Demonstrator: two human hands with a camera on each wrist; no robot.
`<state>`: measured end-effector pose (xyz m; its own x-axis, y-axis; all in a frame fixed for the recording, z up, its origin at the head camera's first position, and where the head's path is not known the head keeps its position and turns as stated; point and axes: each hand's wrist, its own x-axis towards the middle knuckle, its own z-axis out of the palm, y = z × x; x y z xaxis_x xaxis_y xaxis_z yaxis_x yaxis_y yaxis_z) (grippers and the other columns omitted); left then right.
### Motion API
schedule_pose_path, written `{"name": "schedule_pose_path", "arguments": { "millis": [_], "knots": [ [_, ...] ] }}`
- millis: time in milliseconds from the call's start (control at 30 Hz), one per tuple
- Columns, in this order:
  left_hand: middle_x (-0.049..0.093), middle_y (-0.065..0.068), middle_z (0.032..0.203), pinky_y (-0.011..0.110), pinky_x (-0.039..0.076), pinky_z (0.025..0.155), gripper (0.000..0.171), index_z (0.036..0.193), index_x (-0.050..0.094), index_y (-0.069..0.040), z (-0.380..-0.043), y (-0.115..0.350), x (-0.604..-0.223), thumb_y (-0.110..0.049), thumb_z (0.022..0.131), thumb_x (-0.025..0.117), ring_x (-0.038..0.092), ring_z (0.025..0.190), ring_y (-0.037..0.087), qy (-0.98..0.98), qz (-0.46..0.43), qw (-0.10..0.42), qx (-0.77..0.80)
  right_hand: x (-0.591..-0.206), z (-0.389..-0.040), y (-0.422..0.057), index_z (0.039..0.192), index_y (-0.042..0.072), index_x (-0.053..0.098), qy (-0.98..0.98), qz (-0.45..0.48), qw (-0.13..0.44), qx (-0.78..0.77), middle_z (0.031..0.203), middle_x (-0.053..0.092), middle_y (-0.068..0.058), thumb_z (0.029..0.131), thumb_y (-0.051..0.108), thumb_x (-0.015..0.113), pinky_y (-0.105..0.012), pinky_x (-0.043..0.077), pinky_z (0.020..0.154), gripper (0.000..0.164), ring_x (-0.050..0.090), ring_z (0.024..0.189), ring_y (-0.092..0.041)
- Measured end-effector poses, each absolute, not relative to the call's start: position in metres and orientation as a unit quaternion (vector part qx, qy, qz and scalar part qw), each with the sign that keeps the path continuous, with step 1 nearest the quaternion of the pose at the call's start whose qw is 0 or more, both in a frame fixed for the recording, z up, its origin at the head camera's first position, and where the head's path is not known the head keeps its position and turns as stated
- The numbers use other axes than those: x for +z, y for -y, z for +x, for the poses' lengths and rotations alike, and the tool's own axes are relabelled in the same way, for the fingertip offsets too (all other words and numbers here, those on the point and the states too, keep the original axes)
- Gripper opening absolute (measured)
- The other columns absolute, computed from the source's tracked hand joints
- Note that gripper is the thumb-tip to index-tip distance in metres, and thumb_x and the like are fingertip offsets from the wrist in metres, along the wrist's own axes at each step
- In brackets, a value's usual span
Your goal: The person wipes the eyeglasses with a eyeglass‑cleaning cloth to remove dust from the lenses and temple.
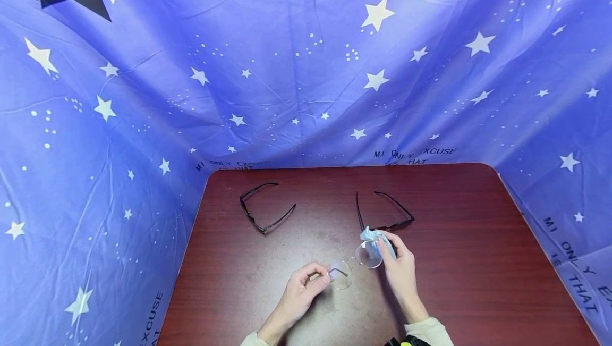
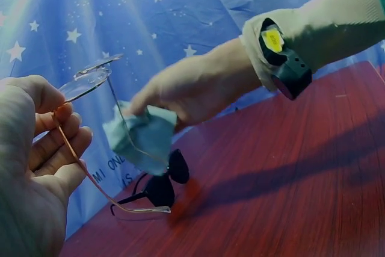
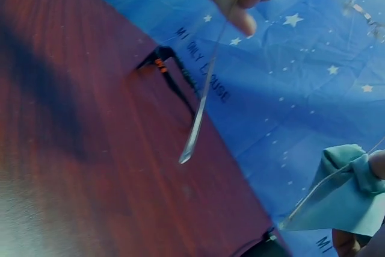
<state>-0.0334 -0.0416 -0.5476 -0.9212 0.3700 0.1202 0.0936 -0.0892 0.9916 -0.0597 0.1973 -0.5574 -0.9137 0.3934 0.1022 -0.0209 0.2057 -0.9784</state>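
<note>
My left hand (image 1: pixel 306 287) pinches a pair of thin metal-rimmed eyeglasses (image 2: pixel 84 83) near the hinge at one side, holding them above the table. A slim temple arm with a clear tip hangs down from that hand in the left wrist view. In my right hand (image 1: pixel 400 267) is a light blue cloth (image 2: pixel 144 136), pinched by thumb and fingers at the other lens in the head view. Part of that lens has the cloth behind it. The other temple crosses in front of the cloth in the right wrist view.
Black-framed glasses (image 1: pixel 246 210) lie unfolded on the left of the brown table (image 1: pixel 478 261). Dark sunglasses (image 1: pixel 399 225) lie just beyond my right hand. A blue star-printed curtain (image 1: pixel 296 96) surrounds the table's back and sides.
</note>
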Motion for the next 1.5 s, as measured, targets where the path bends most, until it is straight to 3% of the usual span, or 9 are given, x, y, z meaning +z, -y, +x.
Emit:
{"name": "schedule_pose_path", "arguments": {
  "millis": [100, 200, 333, 467, 733, 1033, 1167, 1367, 1500],
  "knots": [
    [0.062, 0.034, 0.103, 0.021, 0.046, 0.1, 0.008, 0.094, 0.064, 0.003, -0.033, 0.042, -0.548, -0.003, 0.098, 0.06, 0.064, 0.113, 0.015, -0.667, 0.174, 0.096, 0.718, -0.566, -0.057, -0.198, 0.119, 0.001, 0.071, 0.782, -0.132, 0.143, 0.592, 0.111, 0.074, -0.014, 0.099, 0.004, 0.066, -0.008, 0.047, 0.081, 0.02, 0.062, 0.093, 0.003],
    [0.062, 0.034, 0.102, 0.02, 0.046, 0.102, 0.009, 0.094, 0.063, 0.005, -0.032, 0.041, -0.549, -0.002, 0.099, 0.059, 0.064, 0.115, 0.017, -0.665, 0.18, 0.094, 0.719, -0.57, -0.056, -0.197, 0.118, 0.0, 0.071, 0.792, -0.136, 0.137, 0.579, 0.109, 0.074, -0.018, 0.1, 0.004, 0.066, -0.008, 0.046, 0.079, 0.02, 0.061, 0.089, 0.005],
    [0.065, 0.026, 0.101, 0.015, 0.048, 0.087, 0.008, 0.094, 0.064, 0.004, -0.032, 0.039, -0.55, -0.001, 0.098, 0.06, 0.062, 0.092, 0.004, -0.666, 0.177, 0.098, 0.718, -0.565, -0.056, -0.196, 0.117, -0.003, 0.07, 0.77, -0.133, 0.154, 0.604, 0.103, 0.075, -0.004, 0.099, 0.002, 0.065, -0.009, 0.048, 0.078, 0.019, 0.062, 0.089, 0.004],
    [0.066, 0.016, 0.101, 0.012, 0.045, 0.072, 0.007, 0.095, 0.064, 0.004, -0.032, 0.038, -0.55, -0.002, 0.097, 0.061, 0.047, 0.072, -0.005, -0.669, 0.168, 0.102, 0.717, -0.554, -0.056, -0.194, 0.117, -0.01, 0.067, 0.716, -0.132, 0.182, 0.661, 0.099, 0.072, 0.014, 0.099, -0.002, 0.063, -0.009, 0.05, 0.08, 0.021, 0.065, 0.092, 0.004],
    [0.063, 0.022, 0.097, 0.012, 0.043, 0.068, 0.006, 0.095, 0.065, 0.003, -0.032, 0.037, -0.552, 0.0, 0.097, 0.06, 0.047, 0.072, -0.005, -0.668, 0.17, 0.097, 0.718, -0.546, -0.056, -0.195, 0.119, -0.014, 0.064, 0.682, -0.111, 0.204, 0.693, 0.103, 0.073, 0.013, 0.098, -0.005, 0.062, -0.01, 0.051, 0.086, 0.022, 0.066, 0.098, 0.002],
    [0.064, 0.025, 0.1, 0.013, 0.045, 0.071, 0.007, 0.094, 0.065, 0.003, -0.035, 0.035, -0.55, -0.001, 0.097, 0.06, 0.047, 0.07, -0.005, -0.666, 0.173, 0.098, 0.719, -0.58, -0.047, -0.201, 0.118, 0.001, 0.071, 0.798, -0.165, 0.147, 0.561, 0.112, 0.074, -0.015, 0.101, 0.01, 0.066, -0.006, 0.043, 0.081, 0.02, 0.058, 0.092, 0.005],
    [0.064, 0.027, 0.1, 0.015, 0.047, 0.076, 0.007, 0.094, 0.065, 0.003, -0.038, 0.034, -0.55, 0.0, 0.097, 0.06, 0.055, 0.086, -0.001, -0.666, 0.176, 0.088, 0.72, -0.589, -0.042, -0.204, 0.119, 0.003, 0.072, 0.814, -0.195, 0.129, 0.531, 0.113, 0.074, -0.017, 0.101, 0.018, 0.066, -0.007, 0.041, 0.08, 0.023, 0.057, 0.092, 0.003],
    [0.065, 0.015, 0.096, 0.014, 0.048, 0.076, 0.006, 0.095, 0.065, 0.006, -0.05, 0.035, -0.552, 0.002, 0.096, 0.061, 0.057, 0.083, -0.001, -0.675, 0.156, 0.071, 0.718, -0.596, -0.027, -0.211, 0.121, 0.004, 0.071, 0.812, -0.22, 0.105, 0.53, 0.115, 0.073, -0.017, 0.103, 0.023, 0.065, -0.008, 0.041, 0.078, 0.027, 0.056, 0.09, 0.004],
    [0.065, 0.014, 0.094, 0.015, 0.049, 0.074, 0.005, 0.095, 0.066, 0.005, -0.063, 0.039, -0.556, 0.002, 0.097, 0.063, 0.056, 0.083, 0.0, -0.701, 0.165, 0.024, 0.694, -0.599, -0.02, -0.212, 0.122, 0.003, 0.07, 0.81, -0.226, 0.097, 0.533, 0.115, 0.073, -0.018, 0.103, 0.023, 0.064, -0.007, 0.041, 0.077, 0.028, 0.056, 0.089, 0.006]
  ]
}}
